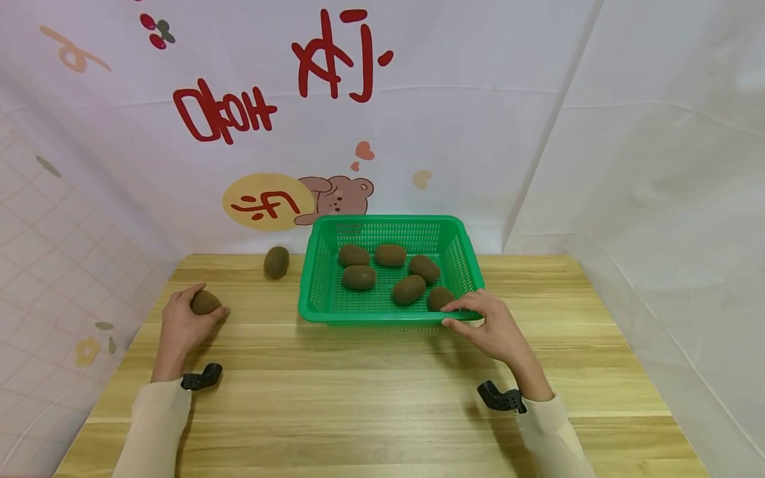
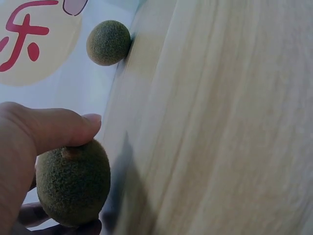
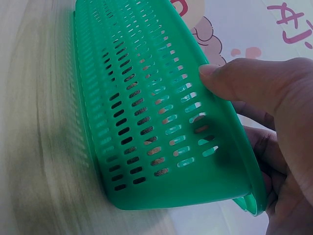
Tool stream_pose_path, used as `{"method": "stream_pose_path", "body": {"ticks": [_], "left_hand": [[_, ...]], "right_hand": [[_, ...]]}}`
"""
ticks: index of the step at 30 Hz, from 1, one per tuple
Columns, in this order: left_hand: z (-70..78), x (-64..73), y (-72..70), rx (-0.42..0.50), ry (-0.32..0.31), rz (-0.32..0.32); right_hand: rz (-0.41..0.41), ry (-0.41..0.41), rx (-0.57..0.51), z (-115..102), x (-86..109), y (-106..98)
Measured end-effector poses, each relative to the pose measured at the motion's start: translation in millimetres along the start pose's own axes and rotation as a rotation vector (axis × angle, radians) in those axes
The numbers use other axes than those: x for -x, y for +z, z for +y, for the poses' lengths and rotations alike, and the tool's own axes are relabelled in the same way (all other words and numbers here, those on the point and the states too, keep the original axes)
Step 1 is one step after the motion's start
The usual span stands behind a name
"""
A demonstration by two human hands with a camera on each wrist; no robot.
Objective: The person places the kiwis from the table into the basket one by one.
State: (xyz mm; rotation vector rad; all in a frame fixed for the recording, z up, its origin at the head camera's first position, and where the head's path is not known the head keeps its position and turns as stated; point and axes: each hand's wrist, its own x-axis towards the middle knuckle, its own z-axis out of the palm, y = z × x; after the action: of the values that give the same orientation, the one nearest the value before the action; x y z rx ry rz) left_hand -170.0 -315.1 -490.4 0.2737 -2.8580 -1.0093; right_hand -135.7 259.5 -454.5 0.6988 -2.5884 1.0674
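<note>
On the left of the table my left hand (image 1: 184, 320) grips a brown kiwi (image 1: 206, 303). The left wrist view shows the thumb across the top of this kiwi (image 2: 74, 183) and fingers under it, partly hidden. A second kiwi (image 1: 276, 263) lies on the table toward the wall, left of a green plastic basket (image 1: 370, 317). Several kiwis, one of them a kiwi (image 1: 358, 277) at the left, lie inside the basket. My right hand (image 1: 487, 325) holds the basket's front right rim, thumb outside and fingers over the inner side, close to a kiwi (image 1: 441, 299).
The wooden table (image 1: 335, 398) ends against a white printed cloth (image 1: 466, 133) at the back, close behind the basket. More cloth hangs along both sides. A black wrist camera (image 1: 202, 377) sits on the left wrist, and another wrist camera (image 1: 501, 397) on the right.
</note>
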Motion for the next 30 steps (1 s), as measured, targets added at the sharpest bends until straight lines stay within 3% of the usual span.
{"method": "stream_pose_path", "body": {"ticks": [16, 30], "left_hand": [[15.7, 6.3, 1.4, 0.048, 0.039, 0.041], [34.8, 12.5, 5.0, 0.073, 0.127, 0.093]], "right_hand": [[0.001, -0.003, 0.008, 0.3, 0.0, 0.0], [0.005, -0.008, 0.009, 2.0, -0.1, 0.7]]}}
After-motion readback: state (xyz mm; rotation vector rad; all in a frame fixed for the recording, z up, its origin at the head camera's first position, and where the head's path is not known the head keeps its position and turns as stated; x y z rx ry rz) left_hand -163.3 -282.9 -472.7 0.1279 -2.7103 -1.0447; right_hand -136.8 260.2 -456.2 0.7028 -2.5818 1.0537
